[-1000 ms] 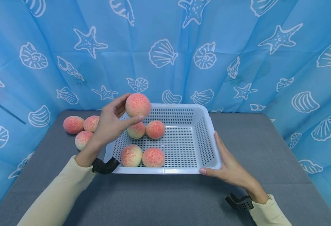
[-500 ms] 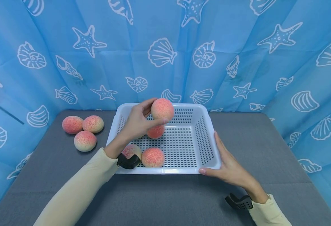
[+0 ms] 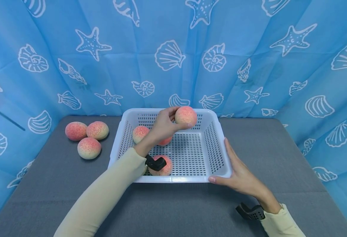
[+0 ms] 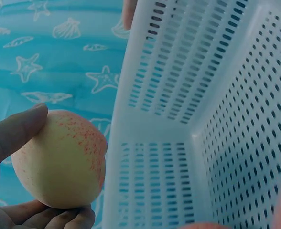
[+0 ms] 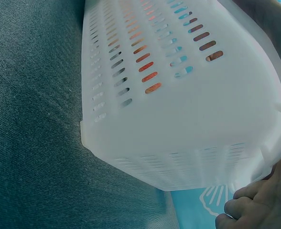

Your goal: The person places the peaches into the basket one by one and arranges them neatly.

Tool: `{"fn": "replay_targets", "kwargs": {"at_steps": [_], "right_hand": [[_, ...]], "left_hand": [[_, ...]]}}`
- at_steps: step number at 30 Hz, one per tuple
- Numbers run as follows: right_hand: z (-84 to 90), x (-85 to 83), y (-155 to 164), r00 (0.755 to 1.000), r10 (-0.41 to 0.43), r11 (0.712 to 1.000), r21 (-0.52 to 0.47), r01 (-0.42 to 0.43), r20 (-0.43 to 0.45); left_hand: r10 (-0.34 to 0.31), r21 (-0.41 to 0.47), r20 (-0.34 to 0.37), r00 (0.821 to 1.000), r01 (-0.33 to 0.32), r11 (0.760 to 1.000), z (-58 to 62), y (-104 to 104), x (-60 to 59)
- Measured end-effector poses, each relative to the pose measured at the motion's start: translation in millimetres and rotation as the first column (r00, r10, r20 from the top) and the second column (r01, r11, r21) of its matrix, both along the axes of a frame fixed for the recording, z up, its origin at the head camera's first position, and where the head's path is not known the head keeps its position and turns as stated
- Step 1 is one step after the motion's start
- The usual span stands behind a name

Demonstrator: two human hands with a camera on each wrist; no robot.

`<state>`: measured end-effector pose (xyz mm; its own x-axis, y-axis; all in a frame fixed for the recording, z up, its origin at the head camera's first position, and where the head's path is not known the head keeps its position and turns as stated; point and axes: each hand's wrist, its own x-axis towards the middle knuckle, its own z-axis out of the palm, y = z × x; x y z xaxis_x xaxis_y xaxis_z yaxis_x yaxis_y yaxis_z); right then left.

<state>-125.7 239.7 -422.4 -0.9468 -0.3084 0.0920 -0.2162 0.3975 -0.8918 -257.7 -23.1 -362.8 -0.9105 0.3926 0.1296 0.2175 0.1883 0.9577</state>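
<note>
Left hand w/ peach has moved right, now over basket far side; fingers curled round it; right hand flat vs basket's right wall, fingers straight; best lower into bare floor, clear of peaches inside, before letting go

No words, labels, brands or numbers can be read anywhere; the blue curtain carries only shell and starfish drawings.
</note>
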Motion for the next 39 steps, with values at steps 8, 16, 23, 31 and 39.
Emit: {"fn": "replay_targets", "kwargs": {"at_steps": [8,16,23,31,39], "right_hand": [[-0.5,0.0,1.2,1.000,-0.004,1.000,0.016,0.003,0.005],[-2.1,-0.7,2.2,1.000,0.019,1.000,0.002,-0.019,-0.018],[-2.2,-0.9,1.6,0.999,0.031,0.999,-0.029,-0.032,-0.028],[-2.5,-0.9,2.0,0.999,0.027,0.999,-0.028,-0.028,-0.024],[-3.0,-1.8,1.4,0.999,0.032,0.999,-0.042,-0.033,-0.021]], "left_hand": [[0.014,-0.060,0.061,0.998,-0.010,0.998,-8.9,19.4,-4.2],[0.070,-0.149,0.040,0.997,-0.064,0.987,-24.3,29.3,-7.8],[0.103,-0.268,0.102,0.989,-0.072,0.961,-28.9,31.8,-8.8],[0.086,-0.366,0.156,0.984,-0.023,0.930,-33.7,35.2,-10.3],[0.073,-0.421,0.185,0.980,0.012,0.907,-37.2,34.0,-9.2]]}}
